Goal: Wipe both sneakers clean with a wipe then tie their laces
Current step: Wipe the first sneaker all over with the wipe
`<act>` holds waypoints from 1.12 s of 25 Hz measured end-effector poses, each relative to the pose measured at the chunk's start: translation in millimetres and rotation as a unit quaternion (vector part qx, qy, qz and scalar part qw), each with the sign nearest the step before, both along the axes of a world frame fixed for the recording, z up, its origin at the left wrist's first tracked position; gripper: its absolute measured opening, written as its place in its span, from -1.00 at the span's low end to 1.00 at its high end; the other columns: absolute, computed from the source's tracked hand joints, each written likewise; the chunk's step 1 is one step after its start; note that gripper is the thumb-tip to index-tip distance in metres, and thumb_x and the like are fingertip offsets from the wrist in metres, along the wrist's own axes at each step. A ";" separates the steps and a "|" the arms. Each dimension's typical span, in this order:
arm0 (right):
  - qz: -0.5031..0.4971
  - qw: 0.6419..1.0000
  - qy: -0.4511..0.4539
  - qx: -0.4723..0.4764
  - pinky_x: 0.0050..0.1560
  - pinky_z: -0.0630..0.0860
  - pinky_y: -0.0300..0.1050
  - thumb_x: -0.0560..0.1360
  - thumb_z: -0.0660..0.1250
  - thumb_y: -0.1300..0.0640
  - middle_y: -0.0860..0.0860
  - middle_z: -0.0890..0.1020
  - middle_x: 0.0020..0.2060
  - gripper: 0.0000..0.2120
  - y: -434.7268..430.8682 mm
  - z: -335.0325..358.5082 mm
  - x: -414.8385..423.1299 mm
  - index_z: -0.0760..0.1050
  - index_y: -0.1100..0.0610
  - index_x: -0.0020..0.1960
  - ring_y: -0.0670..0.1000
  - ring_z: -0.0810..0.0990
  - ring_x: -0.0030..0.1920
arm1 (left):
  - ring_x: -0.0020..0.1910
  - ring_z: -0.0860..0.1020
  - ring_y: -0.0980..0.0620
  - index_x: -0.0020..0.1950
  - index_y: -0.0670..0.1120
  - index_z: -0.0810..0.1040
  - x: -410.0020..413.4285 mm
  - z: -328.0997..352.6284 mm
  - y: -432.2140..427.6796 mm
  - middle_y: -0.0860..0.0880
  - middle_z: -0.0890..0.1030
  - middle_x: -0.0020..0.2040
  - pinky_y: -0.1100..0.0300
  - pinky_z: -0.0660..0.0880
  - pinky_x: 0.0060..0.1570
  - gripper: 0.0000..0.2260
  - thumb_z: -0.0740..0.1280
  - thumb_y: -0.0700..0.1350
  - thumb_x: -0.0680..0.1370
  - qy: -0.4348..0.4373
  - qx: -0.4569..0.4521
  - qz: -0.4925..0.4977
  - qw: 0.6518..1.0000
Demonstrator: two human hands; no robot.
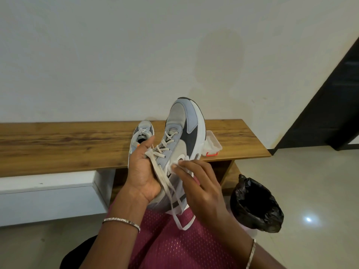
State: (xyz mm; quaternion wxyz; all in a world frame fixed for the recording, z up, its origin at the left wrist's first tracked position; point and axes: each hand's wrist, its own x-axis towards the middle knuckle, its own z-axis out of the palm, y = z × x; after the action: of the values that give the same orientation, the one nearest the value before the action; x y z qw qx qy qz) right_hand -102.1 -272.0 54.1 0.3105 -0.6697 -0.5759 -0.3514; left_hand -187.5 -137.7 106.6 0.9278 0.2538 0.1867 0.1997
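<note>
The left hand cups the held sneaker from its left side, thumb stretched up along the lacing, while the other fingers curl round behind the shoe and are hidden by it. The right hand pinches a small white wipe between thumb and forefinger and presses it against the shoe's right flank, just below the eyelets; its remaining fingers are loosely bent beside the upper. The shoe is raised over the lap, toe pointing up and away, heel near the maroon mesh shorts. Its laces are untied, trailing across the left palm and hanging in a loop over the lap. The second sneaker stands on the wooden bench further off, partly covered by the left thumb and the raised shoe, so only its toe and opening show. To the right on the bench sits a translucent box with an orange clasp, half hidden behind the sole; something whitish fills it, though what exactly is unclear. On the floor at right stands a bin lined with a black bag, its inside too dark to read. A thin bracelet circles the left wrist.
</note>
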 end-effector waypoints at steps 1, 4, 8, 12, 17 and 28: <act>-0.004 1.000 -0.011 0.005 0.12 0.57 -0.06 0.63 0.28 0.20 0.17 0.66 0.12 -0.78 0.9 4.9 6.0 0.63 0.25 0.19 0.10 0.57 0.18 | 0.07 0.66 -0.20 0.12 -0.21 0.72 0.1 -0.5 0.0 -0.27 0.64 0.22 -0.05 0.55 0.11 -0.54 0.24 0.14 0.61 0.005 0.001 -0.001 1.000; -0.058 0.995 0.009 0.077 0.09 0.53 -0.14 0.66 0.20 0.18 0.19 0.67 0.05 -0.72 8.1 33.0 32.7 0.66 0.28 0.11 0.11 0.54 0.11 | 0.10 0.66 -0.23 0.16 -0.19 0.71 1.1 0.1 -4.1 -0.27 0.65 0.22 -0.09 0.56 0.11 -0.56 0.27 0.13 0.59 0.017 0.014 -0.002 1.000; -0.078 0.989 0.050 0.117 0.08 0.46 -0.16 0.62 0.24 0.25 0.18 0.66 0.04 -0.77 10.0 46.9 47.1 0.66 0.27 0.10 0.14 0.55 0.08 | 0.10 0.67 -0.23 0.11 -0.16 0.73 2.7 0.4 -6.5 -0.26 0.66 0.21 -0.10 0.58 0.11 -0.59 0.31 0.12 0.55 0.024 0.017 0.012 1.000; -0.035 0.997 0.054 0.050 0.13 0.54 -0.10 0.60 0.32 0.26 0.14 0.66 0.09 -0.81 -4.9 5.2 20.9 0.65 0.25 0.15 0.11 0.58 0.13 | 0.16 0.65 -0.24 0.22 -0.19 0.68 2.0 -3.4 -0.7 -0.27 0.64 0.24 -0.16 0.49 0.25 -0.54 0.27 0.14 0.59 0.024 0.014 0.009 1.000; -0.035 0.998 0.018 0.047 0.10 0.56 -0.11 0.63 0.28 0.22 0.17 0.67 0.06 -0.80 -4.6 19.0 35.6 0.65 0.27 0.09 0.10 0.59 0.12 | 0.04 0.69 -0.22 0.15 -0.16 0.71 4.2 -1.2 -3.2 -0.25 0.66 0.20 -0.08 0.61 0.03 -0.61 0.28 0.10 0.58 0.029 0.015 0.020 0.999; -0.040 0.996 0.060 0.044 0.13 0.53 -0.11 0.51 0.42 0.32 0.14 0.67 0.08 -0.80 -11.4 -0.5 26.2 0.66 0.24 0.13 0.11 0.58 0.13 | 0.13 0.67 -0.22 0.25 -0.18 0.66 2.1 -1.1 -1.1 -0.25 0.66 0.22 -0.14 0.53 0.18 -0.56 0.27 0.13 0.60 0.030 0.020 0.028 0.999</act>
State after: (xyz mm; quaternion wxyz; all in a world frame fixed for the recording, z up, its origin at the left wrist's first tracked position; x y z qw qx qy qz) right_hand -75.9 -283.4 53.7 0.3594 -0.6974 -0.5132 -0.3481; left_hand -185.5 -138.8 105.5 0.9105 0.2729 0.2178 0.2215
